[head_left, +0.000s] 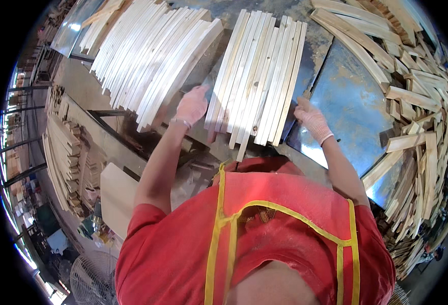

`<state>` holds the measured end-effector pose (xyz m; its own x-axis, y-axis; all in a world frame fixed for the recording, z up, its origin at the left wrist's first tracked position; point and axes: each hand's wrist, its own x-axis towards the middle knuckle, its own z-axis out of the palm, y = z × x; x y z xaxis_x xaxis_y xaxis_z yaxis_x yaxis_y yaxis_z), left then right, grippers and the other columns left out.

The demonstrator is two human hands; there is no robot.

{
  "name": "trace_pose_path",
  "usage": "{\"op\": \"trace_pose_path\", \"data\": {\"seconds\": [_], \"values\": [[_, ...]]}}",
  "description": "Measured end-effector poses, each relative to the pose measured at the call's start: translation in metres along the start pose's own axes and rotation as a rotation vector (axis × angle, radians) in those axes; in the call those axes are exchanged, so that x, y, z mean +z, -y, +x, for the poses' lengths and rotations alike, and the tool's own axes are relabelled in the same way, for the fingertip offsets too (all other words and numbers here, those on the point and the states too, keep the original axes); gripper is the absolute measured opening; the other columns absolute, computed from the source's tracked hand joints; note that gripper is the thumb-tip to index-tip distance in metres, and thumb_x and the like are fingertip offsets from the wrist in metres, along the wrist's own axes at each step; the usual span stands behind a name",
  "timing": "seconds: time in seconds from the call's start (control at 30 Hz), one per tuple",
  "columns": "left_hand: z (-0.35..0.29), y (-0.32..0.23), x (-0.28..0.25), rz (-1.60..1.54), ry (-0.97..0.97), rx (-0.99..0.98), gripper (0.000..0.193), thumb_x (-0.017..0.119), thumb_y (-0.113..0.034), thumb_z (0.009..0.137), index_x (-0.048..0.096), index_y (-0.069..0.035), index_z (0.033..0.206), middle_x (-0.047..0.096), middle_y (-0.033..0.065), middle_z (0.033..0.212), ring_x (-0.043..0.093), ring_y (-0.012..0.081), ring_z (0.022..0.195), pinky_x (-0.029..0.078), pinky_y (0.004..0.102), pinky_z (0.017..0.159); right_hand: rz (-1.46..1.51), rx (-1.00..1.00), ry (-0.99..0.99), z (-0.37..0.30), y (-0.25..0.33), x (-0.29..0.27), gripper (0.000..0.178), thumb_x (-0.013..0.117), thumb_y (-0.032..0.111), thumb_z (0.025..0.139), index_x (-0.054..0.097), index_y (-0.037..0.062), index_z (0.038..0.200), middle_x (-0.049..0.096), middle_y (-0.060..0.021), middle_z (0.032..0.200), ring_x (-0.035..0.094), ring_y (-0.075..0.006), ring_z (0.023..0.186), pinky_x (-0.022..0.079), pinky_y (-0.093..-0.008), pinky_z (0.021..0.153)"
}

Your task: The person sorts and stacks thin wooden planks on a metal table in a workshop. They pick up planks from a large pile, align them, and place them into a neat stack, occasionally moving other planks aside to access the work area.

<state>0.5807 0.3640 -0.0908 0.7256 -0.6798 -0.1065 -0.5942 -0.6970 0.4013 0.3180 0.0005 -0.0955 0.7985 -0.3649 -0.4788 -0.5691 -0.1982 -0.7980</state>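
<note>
A batch of pale wooden strips [257, 76] lies side by side on the metal table, running away from me, their near ends uneven. One strip sticks out farther toward me than the others. By the left side of this batch is my gloved left hand [192, 105], fingers stretched forward and holding nothing I can see. At the right side, a little apart from the strips, my gloved right hand [313, 119] has its fingers curled in. Its palm side is hidden. Left of my left hand lies a larger row of similar strips [147, 56].
Loose offcuts [422, 137] are heaped along the right side. A dark gap [323, 66] splits the metal table [356, 101]. Stacked wood [63, 157] stands at left, near a pale board [117, 198] and a wire-caged fan [94, 277].
</note>
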Motion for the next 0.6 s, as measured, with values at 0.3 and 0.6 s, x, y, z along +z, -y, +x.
{"op": "trace_pose_path", "data": {"seconds": [0.3, 0.6], "values": [[-0.026, -0.181, 0.005, 0.094, -0.083, 0.046, 0.060, 0.078, -0.038, 0.085, 0.062, -0.009, 0.135, 0.063, 0.0114, 0.131, 0.057, 0.0327, 0.126, 0.041, 0.0479, 0.106, -0.656, -0.548, -0.359, 0.195, 0.155, -0.082, 0.067, 0.065, 0.032, 0.095, 0.050, 0.0101, 0.157, 0.050, -0.0136, 0.160, 0.044, -0.0348, 0.150, 0.039, -0.0473, 0.120], [0.028, -0.210, 0.004, 0.129, 0.014, -0.089, 0.061, 0.075, -0.044, 0.090, 0.062, -0.005, 0.135, 0.070, 0.0152, 0.110, 0.068, 0.0342, 0.104, 0.050, 0.0502, 0.094, -0.315, -0.442, 0.191, 0.217, 0.252, -0.125, 0.080, 0.070, 0.046, 0.096, 0.045, 0.0039, 0.160, 0.059, -0.0159, 0.153, 0.046, -0.0301, 0.149, 0.038, -0.0453, 0.121]]}}
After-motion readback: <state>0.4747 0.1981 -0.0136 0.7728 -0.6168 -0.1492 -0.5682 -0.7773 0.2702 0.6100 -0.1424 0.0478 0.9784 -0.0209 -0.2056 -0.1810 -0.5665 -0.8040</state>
